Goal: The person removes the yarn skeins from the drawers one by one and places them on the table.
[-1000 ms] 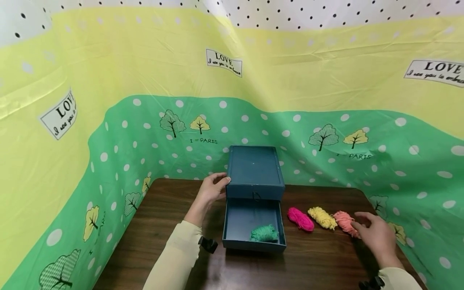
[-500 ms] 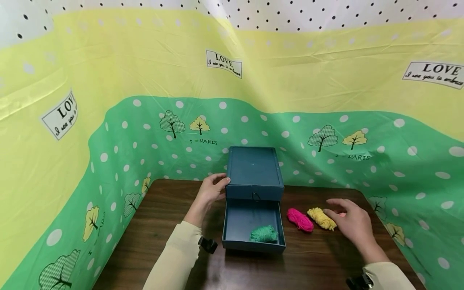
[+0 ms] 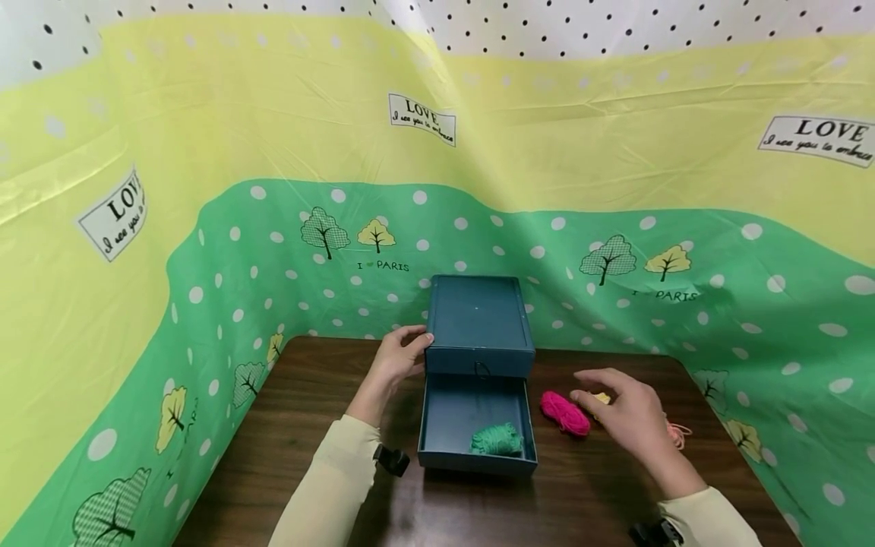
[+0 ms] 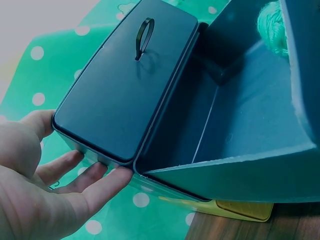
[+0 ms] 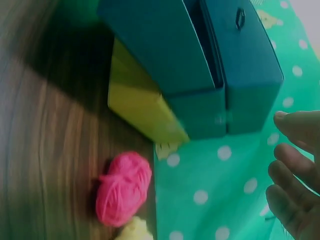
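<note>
My left hand (image 3: 401, 355) rests against the left side of the blue drawer box (image 3: 481, 311), thumb at its front corner and fingertips along the side. The box's lower drawer (image 3: 447, 414) is pulled out, with a green yarn skein (image 3: 497, 439) in its front right part. My right hand (image 3: 629, 414) hovers to the right with nothing in it, fingers loosely bent above the yellow yarn skein (image 3: 601, 398), which it mostly hides. Just left of the fingertips lies a pink yarn skein (image 3: 564, 414). Behind the right hand, a coral yarn skein (image 3: 678, 434) partly shows.
The box's upper drawer, with a loop pull (image 4: 145, 39), is closed. A yellow block-like thing (image 5: 142, 97) shows beneath the box in the wrist views. A dark wooden table (image 3: 307, 425) carries everything, and a patterned curtain (image 3: 287, 266) surrounds it.
My right hand has moved left from the coral skein, over to the yellow one, carrying nothing. The left hand, the box and the skeins have stayed where they were.
</note>
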The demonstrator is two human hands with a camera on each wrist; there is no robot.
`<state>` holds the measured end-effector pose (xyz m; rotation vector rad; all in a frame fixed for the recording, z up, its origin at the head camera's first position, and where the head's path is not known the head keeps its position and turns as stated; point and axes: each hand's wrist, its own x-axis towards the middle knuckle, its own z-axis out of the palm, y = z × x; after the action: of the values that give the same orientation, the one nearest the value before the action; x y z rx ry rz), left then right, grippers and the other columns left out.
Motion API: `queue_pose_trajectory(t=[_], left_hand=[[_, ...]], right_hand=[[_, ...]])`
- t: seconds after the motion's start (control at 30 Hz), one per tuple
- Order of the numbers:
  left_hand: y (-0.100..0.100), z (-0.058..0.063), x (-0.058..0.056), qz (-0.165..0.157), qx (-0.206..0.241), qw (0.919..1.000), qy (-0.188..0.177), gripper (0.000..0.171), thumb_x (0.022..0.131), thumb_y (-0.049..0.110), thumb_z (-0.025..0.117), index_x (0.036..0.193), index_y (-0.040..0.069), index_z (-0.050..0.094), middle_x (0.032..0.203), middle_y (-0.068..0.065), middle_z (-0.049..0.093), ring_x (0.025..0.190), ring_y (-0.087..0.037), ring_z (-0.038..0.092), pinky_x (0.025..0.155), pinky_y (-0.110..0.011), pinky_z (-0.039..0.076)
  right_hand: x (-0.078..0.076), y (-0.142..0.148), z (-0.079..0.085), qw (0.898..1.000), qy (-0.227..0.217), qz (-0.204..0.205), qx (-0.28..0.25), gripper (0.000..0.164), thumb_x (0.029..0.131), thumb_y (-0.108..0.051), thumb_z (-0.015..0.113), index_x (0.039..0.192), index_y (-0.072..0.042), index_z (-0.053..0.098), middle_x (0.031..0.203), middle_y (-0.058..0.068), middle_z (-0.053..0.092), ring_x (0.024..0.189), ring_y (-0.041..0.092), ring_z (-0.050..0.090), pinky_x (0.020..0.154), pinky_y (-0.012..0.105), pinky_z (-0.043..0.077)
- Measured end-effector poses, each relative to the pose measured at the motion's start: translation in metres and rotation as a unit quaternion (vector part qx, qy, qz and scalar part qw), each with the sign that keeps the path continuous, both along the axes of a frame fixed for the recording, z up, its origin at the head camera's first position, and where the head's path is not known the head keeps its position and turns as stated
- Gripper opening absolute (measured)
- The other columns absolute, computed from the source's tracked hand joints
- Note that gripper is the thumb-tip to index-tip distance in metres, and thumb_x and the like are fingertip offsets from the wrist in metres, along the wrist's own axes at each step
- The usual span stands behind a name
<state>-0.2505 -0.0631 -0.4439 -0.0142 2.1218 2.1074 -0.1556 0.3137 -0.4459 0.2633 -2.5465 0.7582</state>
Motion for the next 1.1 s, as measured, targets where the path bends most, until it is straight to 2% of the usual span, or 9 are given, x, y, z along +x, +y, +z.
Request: queue_pose_trajectory(t=[0.2, 0.33, 0.53, 0.63, 0.73, 0.9, 1.1], left_hand=[[0.000, 0.000, 0.001, 0.004, -0.003, 1.0000, 0.002, 0.052, 0.101, 0.033, 0.068, 0.145, 0.009, 0.056, 0.139, -0.018, 0.058, 0.120, -0.033, 0.065, 0.098, -0.050, 0.056], [-0.001, 0.002, 0.000, 0.002, 0.001, 1.0000, 0.001, 0.051, 0.101, 0.033, 0.068, 0.145, 0.010, 0.057, 0.138, -0.018, 0.058, 0.121, -0.032, 0.064, 0.099, -0.050, 0.056], [-0.001, 0.002, -0.001, 0.002, 0.002, 1.0000, 0.000, 0.051, 0.100, 0.032, 0.069, 0.145, 0.010, 0.057, 0.139, -0.017, 0.057, 0.123, -0.033, 0.063, 0.100, -0.050, 0.056], [-0.001, 0.000, 0.000, 0.003, -0.001, 1.0000, -0.002, 0.051, 0.100, 0.032, 0.069, 0.145, 0.010, 0.057, 0.139, -0.017, 0.057, 0.123, -0.033, 0.063, 0.100, -0.050, 0.056], [-0.001, -0.001, 0.000, 0.002, -0.003, 1.0000, -0.005, 0.052, 0.101, 0.033, 0.068, 0.146, 0.010, 0.056, 0.140, -0.017, 0.057, 0.123, -0.034, 0.063, 0.100, -0.049, 0.056], [-0.001, -0.001, 0.000, 0.001, -0.001, 1.0000, -0.006, 0.052, 0.101, 0.033, 0.068, 0.146, 0.011, 0.056, 0.139, -0.018, 0.057, 0.122, -0.034, 0.064, 0.099, -0.049, 0.056], [0.000, 0.001, 0.000, 0.000, 0.004, 1.0000, -0.007, 0.052, 0.101, 0.033, 0.068, 0.147, 0.010, 0.055, 0.139, -0.018, 0.058, 0.121, -0.034, 0.065, 0.099, -0.048, 0.057]], right_hand=[[0.003, -0.029, -0.001, 0.999, -0.014, 0.045, -0.004, 0.029, 0.083, -0.026, 0.088, 0.110, -0.026, 0.079, 0.106, -0.006, 0.077, 0.092, 0.019, 0.072, 0.071, 0.032, 0.056], [0.005, -0.048, -0.001, 0.997, -0.026, 0.073, -0.005, 0.029, 0.082, -0.025, 0.089, 0.109, -0.025, 0.079, 0.106, -0.009, 0.076, 0.090, 0.015, 0.071, 0.071, 0.032, 0.057], [0.007, -0.068, -0.004, 0.990, -0.066, 0.123, -0.016, 0.030, 0.082, -0.022, 0.089, 0.109, -0.031, 0.078, 0.105, -0.015, 0.072, 0.088, 0.008, 0.066, 0.072, 0.032, 0.057], [0.006, -0.072, -0.007, 0.983, -0.092, 0.156, -0.022, 0.031, 0.082, -0.020, 0.088, 0.108, -0.033, 0.077, 0.103, -0.018, 0.070, 0.084, 0.002, 0.060, 0.071, 0.031, 0.056], [0.005, -0.076, -0.011, 0.975, -0.116, 0.188, -0.022, 0.030, 0.083, -0.021, 0.087, 0.109, -0.033, 0.077, 0.104, -0.015, 0.070, 0.082, 0.001, 0.060, 0.070, 0.028, 0.055], [0.002, -0.082, -0.014, 0.962, -0.142, 0.233, -0.005, 0.027, 0.086, -0.021, 0.085, 0.111, -0.028, 0.076, 0.108, -0.008, 0.072, 0.086, 0.012, 0.067, 0.070, 0.030, 0.057], [-0.002, -0.088, -0.014, 0.947, -0.173, 0.269, 0.039, 0.024, 0.088, -0.021, 0.083, 0.112, -0.022, 0.077, 0.110, -0.009, 0.072, 0.099, 0.017, 0.069, 0.081, 0.039, 0.060]])
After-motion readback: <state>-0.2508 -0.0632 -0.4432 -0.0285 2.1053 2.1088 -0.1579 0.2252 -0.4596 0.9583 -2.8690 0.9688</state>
